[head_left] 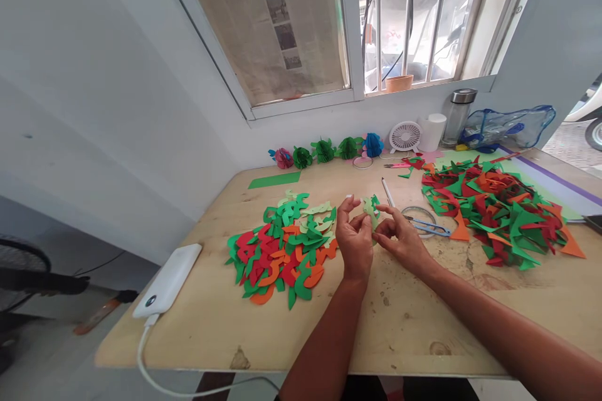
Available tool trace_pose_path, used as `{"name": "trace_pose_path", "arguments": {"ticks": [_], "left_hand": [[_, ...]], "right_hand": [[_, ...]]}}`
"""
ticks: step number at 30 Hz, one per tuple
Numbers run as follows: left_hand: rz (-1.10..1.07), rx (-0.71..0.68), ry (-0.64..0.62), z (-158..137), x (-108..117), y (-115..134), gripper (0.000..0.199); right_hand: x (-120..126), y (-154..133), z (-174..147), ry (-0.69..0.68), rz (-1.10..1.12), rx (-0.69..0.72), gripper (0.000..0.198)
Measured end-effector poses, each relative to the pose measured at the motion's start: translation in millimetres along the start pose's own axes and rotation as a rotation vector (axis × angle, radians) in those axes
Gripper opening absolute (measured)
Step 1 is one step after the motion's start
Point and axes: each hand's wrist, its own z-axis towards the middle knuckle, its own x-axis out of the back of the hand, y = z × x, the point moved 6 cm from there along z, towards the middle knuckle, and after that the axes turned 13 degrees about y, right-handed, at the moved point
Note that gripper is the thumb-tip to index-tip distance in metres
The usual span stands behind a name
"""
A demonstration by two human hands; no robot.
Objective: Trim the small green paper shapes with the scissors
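Between my two hands, above the middle of the table, is a small light-green and darker green paper cutout (370, 207). My left hand (355, 238) pinches it from the left. The fingers of my right hand (399, 235) are closed on its right edge, with the index finger stretched along the top. To the left lies a pile of curved paper cutouts (282, 244) in green, red and orange. Just beyond my right hand are a white pen (387, 192), a roll of tape (417, 218) and light-blue scissors (430, 226).
A large heap of paper scraps (498, 207) covers the right side. Several folded paper figures (323, 151) line the wall beside a small white fan (405, 136) and a glass bottle (458, 118). A white power bank (168, 281) with a cable lies at the left edge, near a green paper strip (274, 180).
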Motion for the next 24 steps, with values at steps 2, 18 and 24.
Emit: {"name": "trace_pose_path", "arguments": {"ticks": [2,18,24], "left_hand": [[0.031,-0.024,-0.006,1,1,0,0.046],[0.311,-0.352,-0.118,-8,-7,6,0.047],[0.322,-0.362,-0.147,-10,-9,7,0.047]], "right_hand": [[4,-2,2,0.037,-0.015,0.009,0.048],[22,-32,0,0.176,-0.341,0.347,0.012],[23,-38,-1,0.215,-0.463,0.522,0.015]]}}
